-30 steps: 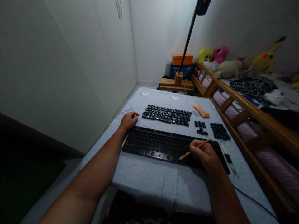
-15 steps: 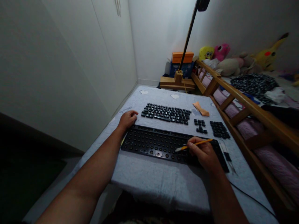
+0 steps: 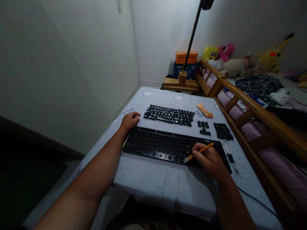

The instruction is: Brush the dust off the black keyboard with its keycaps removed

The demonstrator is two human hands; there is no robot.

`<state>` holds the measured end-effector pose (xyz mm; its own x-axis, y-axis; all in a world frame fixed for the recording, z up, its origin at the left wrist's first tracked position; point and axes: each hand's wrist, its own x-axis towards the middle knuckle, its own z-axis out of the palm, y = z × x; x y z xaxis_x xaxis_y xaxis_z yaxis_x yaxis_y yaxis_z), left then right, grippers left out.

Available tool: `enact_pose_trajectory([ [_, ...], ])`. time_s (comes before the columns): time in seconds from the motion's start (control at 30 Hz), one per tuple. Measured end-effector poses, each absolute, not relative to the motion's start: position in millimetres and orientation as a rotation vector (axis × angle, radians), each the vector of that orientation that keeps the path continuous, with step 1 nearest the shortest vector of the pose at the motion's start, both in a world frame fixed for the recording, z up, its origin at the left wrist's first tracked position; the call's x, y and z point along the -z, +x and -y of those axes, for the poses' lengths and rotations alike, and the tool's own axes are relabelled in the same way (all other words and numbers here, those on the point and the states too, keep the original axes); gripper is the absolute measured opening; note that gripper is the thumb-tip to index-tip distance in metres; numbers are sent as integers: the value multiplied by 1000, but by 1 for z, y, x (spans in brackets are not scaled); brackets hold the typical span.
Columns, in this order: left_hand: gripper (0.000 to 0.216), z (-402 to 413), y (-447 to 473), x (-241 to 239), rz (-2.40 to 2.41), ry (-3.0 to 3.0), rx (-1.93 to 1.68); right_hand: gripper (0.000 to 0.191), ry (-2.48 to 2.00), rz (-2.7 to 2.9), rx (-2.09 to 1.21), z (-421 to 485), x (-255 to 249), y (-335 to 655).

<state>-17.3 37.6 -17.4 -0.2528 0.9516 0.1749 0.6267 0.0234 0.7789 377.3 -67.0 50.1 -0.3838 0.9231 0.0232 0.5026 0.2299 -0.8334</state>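
Head view: the left hand (image 3: pixel 129 121), released, fingers loosely bent, rests on the surface (image 3: pixel 153 171) beside the keyboard base's far left corner; the keyboard base (image 3: pixel 153 145) lies before loose keycaps (image 3: pixel 169 115); a brush (image 3: pixel 203 149) is pinched in the right hand (image 3: pixel 208 158).

Noted keyboard base (image 3: pixel 155 145) on the counter (image 3: pixel 153 174), near the front edge. Located main keycap block (image 3: pixel 169 115) behind it, with middle cluster (image 3: pixel 203 125) and number-pad keycaps (image 3: pixel 223 131) further right. Found cloth (image 3: pixel 204 110) behind middle cluster. Recorded left hand (image 3: pixel 129 121) by base's far left corner, brush (image 3: pixel 206 147) in right hand (image 3: pixel 206 156) over right half. Logged bed rail (image 3: pixel 247 98) right of counter, cabinet (image 3: pixel 72 64) left.
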Motion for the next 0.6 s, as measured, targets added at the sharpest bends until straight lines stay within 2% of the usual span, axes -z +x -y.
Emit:
enact_pose_trajectory([
  [0.2,34,-38,-18,18,-1917,1598,-1111,20,-1209,2027,-1023,76,-52,362],
  [0.6,37,-38,-18,15,-1917,1582,-1119,19,-1360,2124,-815,80,-52,387],
])
